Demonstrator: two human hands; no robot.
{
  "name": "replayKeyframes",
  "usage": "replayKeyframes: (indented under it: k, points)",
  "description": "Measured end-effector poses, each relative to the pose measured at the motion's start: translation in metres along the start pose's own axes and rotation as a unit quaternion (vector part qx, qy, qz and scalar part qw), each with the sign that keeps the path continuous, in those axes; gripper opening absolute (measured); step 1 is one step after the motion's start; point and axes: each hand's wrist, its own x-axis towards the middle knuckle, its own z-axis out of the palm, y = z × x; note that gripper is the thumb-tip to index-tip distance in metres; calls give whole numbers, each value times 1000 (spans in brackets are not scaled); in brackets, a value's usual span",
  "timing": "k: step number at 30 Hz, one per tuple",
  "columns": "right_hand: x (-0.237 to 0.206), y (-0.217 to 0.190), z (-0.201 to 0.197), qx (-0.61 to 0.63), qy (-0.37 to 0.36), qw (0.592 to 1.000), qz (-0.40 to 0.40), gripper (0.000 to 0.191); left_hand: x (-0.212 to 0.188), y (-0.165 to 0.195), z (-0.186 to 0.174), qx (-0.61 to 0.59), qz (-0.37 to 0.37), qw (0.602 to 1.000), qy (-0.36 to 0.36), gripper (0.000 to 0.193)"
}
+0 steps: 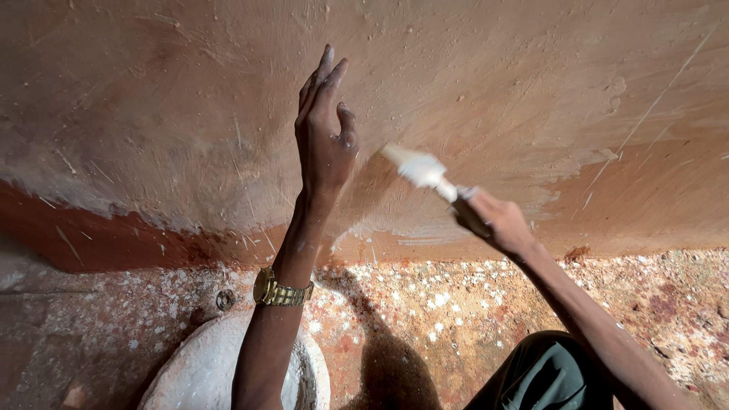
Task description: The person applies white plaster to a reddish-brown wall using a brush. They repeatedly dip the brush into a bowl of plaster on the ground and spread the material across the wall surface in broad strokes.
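While its bristles, loaded white, meet the wall (531, 83) | brush (425, 173) gripped in closed right hand (497, 222) | left hand (325, 140) open, empty, just beside.

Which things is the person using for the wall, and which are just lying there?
In use: right hand gripping the paint-covered brush; left hand flat on the brown wall; white bucket below.
Just there: small round ring on the speckled floor; gold wristwatch.
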Motion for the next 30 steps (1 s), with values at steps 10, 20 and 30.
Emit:
replayKeyframes:
  k: [10, 20, 30]
  points:
    - [45, 7, -84, -70, 453, 887, 57, 20, 11, -14, -30, 19, -33, 998, 57, 56]
    - [152, -71, -58, -236, 50, 936, -257, 32, 19, -26, -55, 31, -61, 992, 104, 58]
    - [204, -36, -188, -282, 379, 878, -79, 21, 16, -37, -77, 48, -91, 989, 104, 59]
